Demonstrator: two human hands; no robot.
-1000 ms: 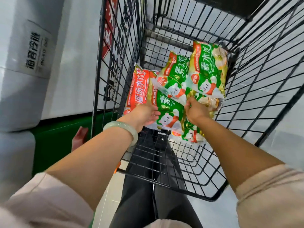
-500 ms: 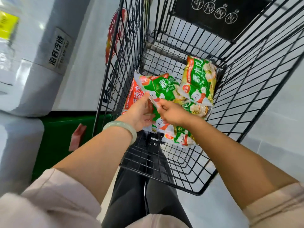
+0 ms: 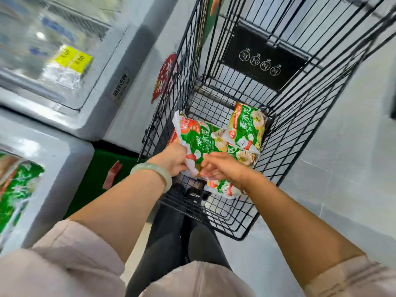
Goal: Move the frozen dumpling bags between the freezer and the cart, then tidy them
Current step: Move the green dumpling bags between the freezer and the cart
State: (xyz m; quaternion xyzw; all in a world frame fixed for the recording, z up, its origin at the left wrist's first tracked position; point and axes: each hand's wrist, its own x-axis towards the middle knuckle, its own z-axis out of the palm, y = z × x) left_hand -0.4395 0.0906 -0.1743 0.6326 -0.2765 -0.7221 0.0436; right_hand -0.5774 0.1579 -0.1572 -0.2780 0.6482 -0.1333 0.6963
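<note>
Head view. On the black flap (image 3: 264, 58) at the far end of the cart (image 3: 317, 116): four round pictograms, captioned upside down YES, NO, NO, NO. On the far green bag (image 3: 246, 127), lying in the far right corner of the cart floor: white characters 素水饺 above a cartoon figure. Same green print on the tilted green bag (image 3: 205, 139), raised over a red bag (image 3: 172, 137) by the cart's left wall, and on the near green bag (image 3: 222, 187) under the right wrist. On the freezer (image 3: 102, 125) left of the cart: a small label (image 3: 121, 85) in Chinese characters, too blurred to read; yellow tags (image 3: 72, 58) on the glass, also unreadable. Left grip (image 3: 175, 158), jade bangle (image 3: 153, 171) at the wrist, curled tight round the tilted green bag's near left edge. Right grip (image 3: 225, 168) just beside it, fingers curled, pinching the same bag's near edge.
</note>
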